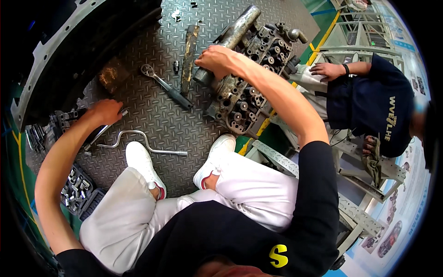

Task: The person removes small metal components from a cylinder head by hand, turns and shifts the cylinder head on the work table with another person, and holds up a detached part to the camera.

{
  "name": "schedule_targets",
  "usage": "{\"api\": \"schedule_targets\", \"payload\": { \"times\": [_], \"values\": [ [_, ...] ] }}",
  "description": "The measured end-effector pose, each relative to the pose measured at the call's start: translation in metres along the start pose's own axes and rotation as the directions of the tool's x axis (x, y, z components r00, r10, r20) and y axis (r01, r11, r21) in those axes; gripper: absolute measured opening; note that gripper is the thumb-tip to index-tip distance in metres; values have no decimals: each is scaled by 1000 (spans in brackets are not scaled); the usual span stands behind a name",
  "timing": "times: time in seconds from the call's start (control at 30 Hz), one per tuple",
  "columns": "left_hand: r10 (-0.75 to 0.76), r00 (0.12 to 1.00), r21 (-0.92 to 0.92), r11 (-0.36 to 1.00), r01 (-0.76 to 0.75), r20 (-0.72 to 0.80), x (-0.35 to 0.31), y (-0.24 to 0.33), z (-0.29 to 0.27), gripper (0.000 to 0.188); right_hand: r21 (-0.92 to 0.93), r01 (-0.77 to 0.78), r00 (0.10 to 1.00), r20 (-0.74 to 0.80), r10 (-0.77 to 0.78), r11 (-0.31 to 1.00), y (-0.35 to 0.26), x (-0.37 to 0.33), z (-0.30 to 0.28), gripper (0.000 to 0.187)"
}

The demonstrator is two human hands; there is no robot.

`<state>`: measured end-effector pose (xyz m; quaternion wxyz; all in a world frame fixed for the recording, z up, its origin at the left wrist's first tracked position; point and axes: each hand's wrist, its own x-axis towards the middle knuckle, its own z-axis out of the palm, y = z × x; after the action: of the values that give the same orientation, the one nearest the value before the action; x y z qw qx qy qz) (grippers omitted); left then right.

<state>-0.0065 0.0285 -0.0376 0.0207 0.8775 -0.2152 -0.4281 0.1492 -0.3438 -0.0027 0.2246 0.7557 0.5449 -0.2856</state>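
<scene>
My left hand [106,112] is closed around a slim shiny metal bar tool [98,137], whose end reaches down toward the floor plate; its exact kind is partly hidden by the fingers. My right hand [217,61] grips the near end of a thick grey metal pipe [241,27] lying along an engine cylinder head [244,99] with exposed valve springs. Between my hands lie a ratchet wrench [166,87] with a dark handle, a small socket [176,67] and a worn flat strip [189,60]. A bent speed brace [144,138] rests in front of my shoes.
A large dark casing with a pale perforated flange [41,55] stands at the left, beside a brown block [113,76]. An open socket case [79,191] lies by my left leg. At the right, a person [369,106] is near grey metal frames [355,212].
</scene>
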Motion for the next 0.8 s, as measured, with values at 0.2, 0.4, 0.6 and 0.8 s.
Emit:
{"api": "schedule_targets", "payload": {
  "times": [0.2,0.4,0.6,0.8],
  "values": [
    [10,1000,-30,1000,-11,-14,-5,-6,1,37,-24,24,1000,0,-24,999,7,4,7,52],
    [2,999,-1,1000,-2,-51,1,-25,16,34,132,12,986,-168,11,991,10,9,6,62],
    [66,996,14,998,-65,-67,3,4,-13,27,309,-13,830,-527,182,951,16,-55,25,55],
    [235,741,-94,923,-372,-629,30,22,-25,16,786,-279,184,-520,834,551,-1,-179,114,38]
  ]
}}
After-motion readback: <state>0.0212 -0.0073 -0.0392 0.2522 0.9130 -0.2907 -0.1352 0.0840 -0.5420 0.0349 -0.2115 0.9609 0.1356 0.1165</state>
